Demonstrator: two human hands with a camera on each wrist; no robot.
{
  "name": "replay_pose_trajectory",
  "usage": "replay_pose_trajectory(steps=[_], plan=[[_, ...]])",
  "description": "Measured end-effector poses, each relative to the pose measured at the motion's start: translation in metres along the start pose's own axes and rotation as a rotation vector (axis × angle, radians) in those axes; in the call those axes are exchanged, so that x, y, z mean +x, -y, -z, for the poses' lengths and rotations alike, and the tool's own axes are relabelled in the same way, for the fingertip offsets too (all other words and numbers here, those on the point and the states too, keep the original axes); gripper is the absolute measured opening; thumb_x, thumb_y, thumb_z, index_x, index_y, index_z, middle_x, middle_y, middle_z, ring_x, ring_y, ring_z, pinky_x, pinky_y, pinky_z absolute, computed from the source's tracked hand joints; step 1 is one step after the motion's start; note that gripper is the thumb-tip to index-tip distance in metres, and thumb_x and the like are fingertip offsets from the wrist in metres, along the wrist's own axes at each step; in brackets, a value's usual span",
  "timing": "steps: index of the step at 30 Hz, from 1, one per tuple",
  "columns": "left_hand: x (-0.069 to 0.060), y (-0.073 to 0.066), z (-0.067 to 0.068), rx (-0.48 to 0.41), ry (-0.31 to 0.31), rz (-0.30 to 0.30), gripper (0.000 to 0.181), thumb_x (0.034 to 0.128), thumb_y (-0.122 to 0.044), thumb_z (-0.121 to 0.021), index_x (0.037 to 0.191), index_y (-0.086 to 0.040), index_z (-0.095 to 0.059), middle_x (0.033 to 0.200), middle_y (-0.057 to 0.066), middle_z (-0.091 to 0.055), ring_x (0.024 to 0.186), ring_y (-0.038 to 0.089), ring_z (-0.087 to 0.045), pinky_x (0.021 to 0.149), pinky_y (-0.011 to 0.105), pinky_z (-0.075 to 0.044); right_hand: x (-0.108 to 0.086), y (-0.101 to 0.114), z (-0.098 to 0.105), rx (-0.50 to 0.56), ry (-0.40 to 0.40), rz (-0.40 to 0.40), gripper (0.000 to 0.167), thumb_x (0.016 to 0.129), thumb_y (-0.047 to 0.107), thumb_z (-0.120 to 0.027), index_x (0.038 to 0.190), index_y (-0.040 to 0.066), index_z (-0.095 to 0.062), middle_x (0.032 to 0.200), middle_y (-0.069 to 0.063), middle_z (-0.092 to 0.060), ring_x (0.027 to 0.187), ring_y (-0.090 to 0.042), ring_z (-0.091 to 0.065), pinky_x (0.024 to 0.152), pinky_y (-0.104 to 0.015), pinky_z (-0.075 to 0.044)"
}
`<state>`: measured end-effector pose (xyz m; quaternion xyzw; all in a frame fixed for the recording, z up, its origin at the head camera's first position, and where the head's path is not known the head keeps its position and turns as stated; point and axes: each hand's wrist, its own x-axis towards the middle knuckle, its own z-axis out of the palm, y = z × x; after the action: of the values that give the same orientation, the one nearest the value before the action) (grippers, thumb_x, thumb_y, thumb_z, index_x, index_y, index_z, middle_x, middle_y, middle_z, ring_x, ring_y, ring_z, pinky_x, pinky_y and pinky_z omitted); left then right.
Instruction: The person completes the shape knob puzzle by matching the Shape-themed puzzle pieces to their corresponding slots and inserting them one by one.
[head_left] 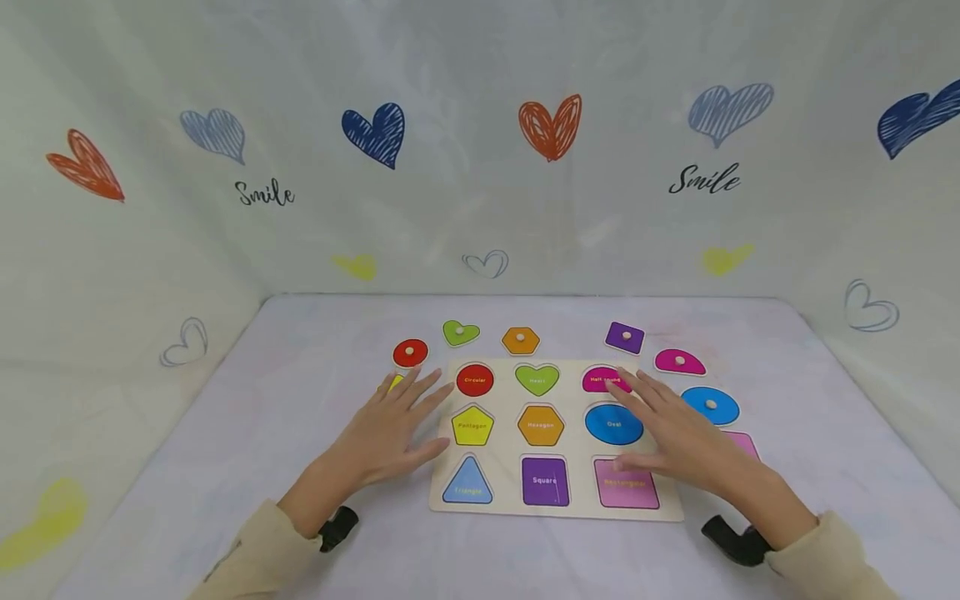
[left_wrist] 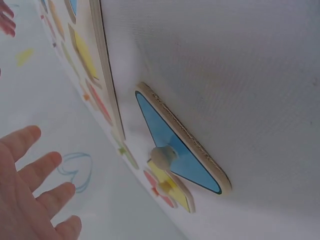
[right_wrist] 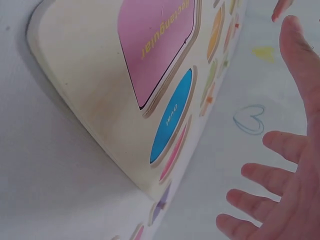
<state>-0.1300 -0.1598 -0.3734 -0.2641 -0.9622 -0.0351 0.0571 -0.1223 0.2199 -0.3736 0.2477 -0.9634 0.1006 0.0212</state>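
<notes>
A pale wooden shape-puzzle board (head_left: 507,492) lies flat, its rows of coloured recesses labelled with shape names. My left hand (head_left: 386,429) is spread by the board's left edge, fingers extended, holding nothing. It hides the blue triangle piece (left_wrist: 192,167) from the head view; the left wrist view shows that piece lying on the table, knob up. The yellow pentagon piece (head_left: 395,382) peeks out past my left fingers. Above the board's right side, my right hand (head_left: 686,437) spreads empty fingers near the half-round and oval recesses. Behind it the pink rectangle piece (head_left: 742,444) is partly covered.
Knobbed pieces lie round the board: red circle (head_left: 410,358), green heart (head_left: 457,337) and orange hexagon (head_left: 519,346) behind it, purple square (head_left: 618,337), magenta half round (head_left: 670,364) and blue oval (head_left: 720,409) to the right. A heart-printed white curtain (head_left: 480,200) encloses the table.
</notes>
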Motion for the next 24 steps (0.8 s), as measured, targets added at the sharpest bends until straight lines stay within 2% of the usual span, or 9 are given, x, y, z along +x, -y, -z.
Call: replay_pose_trajectory(steps=[7, 11, 15, 20, 24], plan=[[-0.01, 0.008, 0.003, -0.028, -0.017, 0.022, 0.066, 0.0846, -0.051, -0.054, 0.142, -0.021, -0.04, 0.147, 0.005, -0.038, 0.137, 0.031, -0.032, 0.112, 0.051, -0.022, -0.008, -0.002, 0.0, 0.079, -0.009, -0.029, 0.088, 0.073, 0.056, -0.069, 0.142, 0.011, -0.037, 0.146, -0.015, -0.032, 0.131, -0.04, -0.033, 0.095, -0.058, -0.04], [-0.017, 0.014, 0.004, -0.03, -0.02, 0.061, 0.063, 0.0841, -0.05, -0.056, 0.139, -0.021, -0.043, 0.143, 0.005, -0.044, 0.133, 0.029, -0.038, 0.109, 0.047, -0.03, -0.012, -0.005, -0.003, 0.127, 0.003, -0.068, 0.086, 0.073, 0.05, -0.072, 0.14, 0.008, -0.039, 0.142, -0.018, -0.037, 0.127, -0.041, -0.036, 0.093, -0.058, -0.042], [-0.023, 0.019, 0.004, -0.053, -0.051, 0.106, 0.057, 0.0828, -0.047, -0.06, 0.133, -0.02, -0.052, 0.135, 0.005, -0.051, 0.126, 0.028, -0.046, 0.101, 0.047, -0.04, -0.015, -0.011, -0.009, 0.159, 0.009, -0.107, 0.081, 0.073, 0.045, -0.073, 0.138, 0.007, -0.042, 0.138, -0.019, -0.04, 0.125, -0.042, -0.038, 0.092, -0.058, -0.042], [-0.033, 0.026, 0.006, -0.082, -0.072, 0.16, 0.052, 0.0823, -0.044, -0.063, 0.127, -0.019, -0.057, 0.128, 0.005, -0.057, 0.117, 0.026, -0.053, 0.094, 0.046, -0.046, -0.015, -0.017, -0.013, 0.166, 0.031, -0.151, 0.078, 0.074, 0.045, -0.072, 0.134, 0.004, -0.046, 0.135, -0.021, -0.043, 0.122, -0.044, -0.039, 0.091, -0.059, -0.042], [-0.039, 0.033, 0.01, -0.101, -0.085, 0.192, 0.046, 0.0833, -0.04, -0.064, 0.123, -0.017, -0.059, 0.12, 0.007, -0.06, 0.111, 0.028, -0.056, 0.09, 0.048, -0.048, -0.012, -0.023, -0.015, 0.15, 0.034, -0.15, 0.071, 0.076, 0.039, -0.073, 0.131, 0.001, -0.049, 0.132, -0.023, -0.044, 0.12, -0.045, -0.041, 0.09, -0.058, -0.043]])
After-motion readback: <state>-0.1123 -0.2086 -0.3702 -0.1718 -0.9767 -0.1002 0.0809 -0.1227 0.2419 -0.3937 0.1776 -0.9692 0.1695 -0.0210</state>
